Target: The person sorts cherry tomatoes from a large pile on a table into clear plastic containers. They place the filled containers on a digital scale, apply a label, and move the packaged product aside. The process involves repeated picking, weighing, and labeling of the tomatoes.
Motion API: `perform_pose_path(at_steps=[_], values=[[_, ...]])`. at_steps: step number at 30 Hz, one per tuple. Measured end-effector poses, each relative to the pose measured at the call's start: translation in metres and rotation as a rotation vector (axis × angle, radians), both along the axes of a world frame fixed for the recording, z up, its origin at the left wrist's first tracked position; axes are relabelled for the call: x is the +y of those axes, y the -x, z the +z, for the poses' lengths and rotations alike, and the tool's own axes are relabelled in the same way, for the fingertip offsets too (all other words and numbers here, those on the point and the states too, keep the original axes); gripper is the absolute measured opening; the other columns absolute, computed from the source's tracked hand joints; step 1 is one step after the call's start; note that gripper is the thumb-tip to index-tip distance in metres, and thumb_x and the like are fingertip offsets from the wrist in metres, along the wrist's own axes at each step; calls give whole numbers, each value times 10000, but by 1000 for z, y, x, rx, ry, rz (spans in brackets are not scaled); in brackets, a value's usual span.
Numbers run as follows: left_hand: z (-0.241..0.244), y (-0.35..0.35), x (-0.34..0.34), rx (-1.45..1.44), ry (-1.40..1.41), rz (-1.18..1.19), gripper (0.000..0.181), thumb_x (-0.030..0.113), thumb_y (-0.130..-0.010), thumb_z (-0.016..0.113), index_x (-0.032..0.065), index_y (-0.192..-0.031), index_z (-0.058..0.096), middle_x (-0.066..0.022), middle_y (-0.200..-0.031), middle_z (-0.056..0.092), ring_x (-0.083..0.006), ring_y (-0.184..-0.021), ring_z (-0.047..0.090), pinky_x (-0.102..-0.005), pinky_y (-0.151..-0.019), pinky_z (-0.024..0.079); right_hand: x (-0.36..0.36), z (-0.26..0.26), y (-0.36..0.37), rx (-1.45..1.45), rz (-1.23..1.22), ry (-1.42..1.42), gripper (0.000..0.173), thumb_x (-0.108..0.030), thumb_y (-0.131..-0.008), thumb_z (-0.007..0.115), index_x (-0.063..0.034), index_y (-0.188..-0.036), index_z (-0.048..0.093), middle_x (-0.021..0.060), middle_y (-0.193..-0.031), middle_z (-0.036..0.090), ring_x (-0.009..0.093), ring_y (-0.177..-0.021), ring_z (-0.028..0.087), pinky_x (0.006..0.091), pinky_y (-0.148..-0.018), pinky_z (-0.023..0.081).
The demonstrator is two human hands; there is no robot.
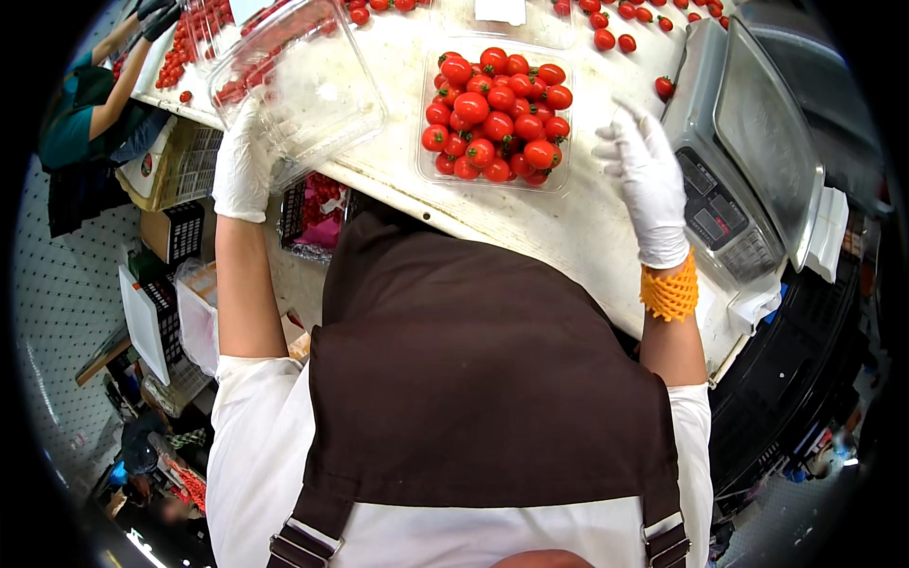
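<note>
White gloves cover both hands. My left hand [243, 167] grips the near left side of a clear plastic clamshell box [319, 92], which is tilted over the table's edge with its lid folded back; I see no tomatoes inside it. In the middle, a second clear clamshell [424, 160] stands on the table, heaped with cherry tomatoes [497, 124]. Its lid [454, 28] lies open towards the far side and bears a white label. My right hand [645, 167] hovers to the right of the filled box, fingers apart, holding nothing. An orange foam net sleeve [670, 287] circles the right wrist.
A digital weighing scale [731, 163] with a metal pan stands at the right of the white table [511, 220]. Loose cherry tomatoes [603, 39] lie along the far side. A co-worker [89, 106] with dark gloves works at the far left. Crates and boxes [170, 231] stand below left.
</note>
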State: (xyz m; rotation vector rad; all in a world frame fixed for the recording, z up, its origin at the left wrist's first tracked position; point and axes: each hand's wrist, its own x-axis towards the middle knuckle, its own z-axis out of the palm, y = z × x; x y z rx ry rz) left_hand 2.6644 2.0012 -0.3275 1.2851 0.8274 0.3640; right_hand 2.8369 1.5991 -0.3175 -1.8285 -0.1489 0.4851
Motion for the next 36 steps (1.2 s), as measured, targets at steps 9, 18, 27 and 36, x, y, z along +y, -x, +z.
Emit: perform_pose_path(at_steps=[9, 18, 27, 36], values=[[4, -23, -22, 292, -1447, 357, 455, 207, -950, 703, -51, -1295, 557, -189, -1216, 624, -216, -1103, 606, -357, -986, 471, 15, -32, 52, 327, 72, 29, 526, -264, -1033, 520, -63, -1508, 414, 29, -792, 613, 75, -616, 580, 236, -539, 473], [8, -64, -162, 12, -283, -367, 492, 260, -1029, 575, 5, -1439, 483, -140, -1376, 574, -193, -1232, 572, -321, -999, 474, -6, -19, 43, 300, -31, 121, 447, -137, -1007, 446, -23, -1436, 498, 7, -778, 617, 47, -506, 521, 207, -439, 429], [-47, -101, -186, -62, 223, -344, 436, 260, -1014, 568, 4, -1363, 513, -113, -1244, 601, -215, -1147, 583, -353, -1020, 471, -44, -39, 59, 243, -90, 105, 411, -96, -938, 508, 6, -1332, 568, 14, -750, 602, 88, -582, 551, 272, -562, 476], [-5, -106, -202, -129, 235, -205, 245, 201, -1013, 572, 33, -1187, 615, -26, -1068, 629, -111, -971, 568, -285, -883, 483, -40, 37, 41, 274, -153, -77, 421, -82, -938, 530, -5, -1348, 585, -21, -899, 647, 10, -615, 495, 205, -522, 431]])
